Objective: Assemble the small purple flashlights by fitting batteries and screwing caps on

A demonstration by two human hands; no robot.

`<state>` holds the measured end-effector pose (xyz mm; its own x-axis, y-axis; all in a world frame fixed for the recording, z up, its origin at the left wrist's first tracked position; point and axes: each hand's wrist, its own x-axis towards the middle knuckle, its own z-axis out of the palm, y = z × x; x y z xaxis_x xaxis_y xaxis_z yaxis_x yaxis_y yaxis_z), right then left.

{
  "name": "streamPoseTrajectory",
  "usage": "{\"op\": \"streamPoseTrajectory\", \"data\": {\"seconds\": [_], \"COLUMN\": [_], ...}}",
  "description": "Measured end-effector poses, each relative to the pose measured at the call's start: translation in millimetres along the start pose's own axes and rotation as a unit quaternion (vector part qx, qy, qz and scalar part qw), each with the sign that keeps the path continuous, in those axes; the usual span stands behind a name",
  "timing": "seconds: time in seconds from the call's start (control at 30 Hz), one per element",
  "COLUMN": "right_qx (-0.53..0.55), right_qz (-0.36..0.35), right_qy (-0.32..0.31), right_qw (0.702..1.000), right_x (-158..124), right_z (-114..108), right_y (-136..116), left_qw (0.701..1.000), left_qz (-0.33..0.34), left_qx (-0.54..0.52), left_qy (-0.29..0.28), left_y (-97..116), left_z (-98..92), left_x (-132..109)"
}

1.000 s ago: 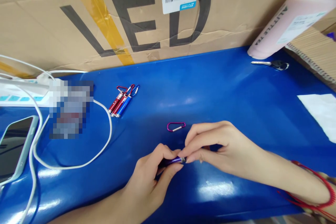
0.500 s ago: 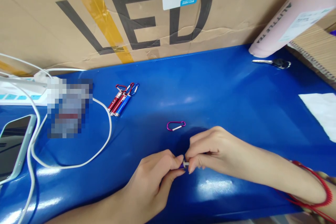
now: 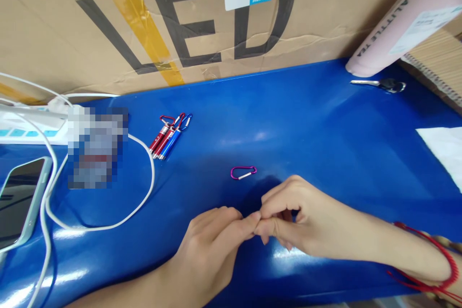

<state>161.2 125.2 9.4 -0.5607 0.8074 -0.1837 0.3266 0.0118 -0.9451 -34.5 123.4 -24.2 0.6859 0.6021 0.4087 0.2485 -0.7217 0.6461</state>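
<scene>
Low in the middle, my left hand is closed, its thumb and fingertips pressed around a small purple keychain flashlight that the fingers now hide. My right hand meets it from the right, thumb and forefinger pinched at the flashlight's metal end; the fingertips of both hands touch. Just beyond them a purple carabiner with a silver gate lies loose. Farther left, two red keychain flashlights and a blue keychain flashlight lie side by side, each with its own carabiner.
A large cardboard box stands along the back of the blue table. On the left are a phone, white cable and power strip. At right are a pink bottle, key and white paper.
My fingertips have closed together over the purple flashlight, covering the silver end that showed between them. My left thumb has extended toward my right fingers. The view has shifted slightly.
</scene>
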Motion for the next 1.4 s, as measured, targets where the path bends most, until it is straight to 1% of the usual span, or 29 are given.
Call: {"op": "streamPoseTrajectory", "data": {"seconds": [0.13,0.33,0.4,0.47,0.53,0.57,0.63,0.7,0.8,0.9,1.13,1.3,1.4], "right_qx": [0.017,0.079,0.092,0.068,-0.007,-0.051,-0.116,-0.131,-0.144,-0.171,-0.221,-0.229,-0.232], "right_qz": [0.013,0.092,0.105,0.077,0.01,-0.027,-0.087,-0.132,-0.2,-0.232,-0.228,-0.234,-0.242], "right_qy": [0.012,0.028,0.03,0.046,0.104,0.142,0.213,0.246,0.23,0.208,0.205,0.195,0.18], "right_qw": [1.0,0.992,0.99,0.994,0.995,0.988,0.966,0.951,0.941,0.935,0.926,0.925,0.925], "right_x": [2.3,4.1,4.5,4.5,3.8,3.3,2.1,1.3,1.3,1.2,-1.6,-2.5,-3.0], "right_z": [-0.1,3.9,4.9,4.8,3.6,2.7,0.6,-1.2,-3.1,-4.6,-8.3,-9.6,-9.7], "right_y": [0.0,-0.8,-0.5,0.0,0.7,1.0,1.9,3.3,6.8,10.5,10.1,10.6,12.9], "left_qw": [0.999,0.995,0.992,0.987,0.98,0.977,0.972,0.97,0.971,0.971,0.975,0.974,0.975], "left_qz": [-0.03,-0.085,-0.108,-0.141,-0.174,-0.188,-0.208,-0.214,-0.207,-0.204,-0.196,-0.198,-0.19], "left_qx": [-0.034,-0.051,-0.06,-0.073,-0.088,-0.094,-0.101,-0.105,-0.107,-0.112,-0.104,-0.109,-0.113], "left_qy": [0.002,0.015,0.019,0.023,0.032,0.038,0.048,0.053,0.052,0.044,0.017,0.003,-0.014], "left_y": [0.3,4.3,6.3,8.1,9.2,9.3,9.0,8.6,9.2,10.7,9.1,8.8,8.3], "left_z": [-0.2,-3.8,-5.1,-6.2,-7.0,-7.3,-7.8,-8.5,-10.0,-11.1,-9.0,-9.9,-10.5], "left_x": [2.1,8.3,10.6,12.6,13.9,14.3,14.8,15.0,15.6,16.2,13.6,14.1,14.7]}}
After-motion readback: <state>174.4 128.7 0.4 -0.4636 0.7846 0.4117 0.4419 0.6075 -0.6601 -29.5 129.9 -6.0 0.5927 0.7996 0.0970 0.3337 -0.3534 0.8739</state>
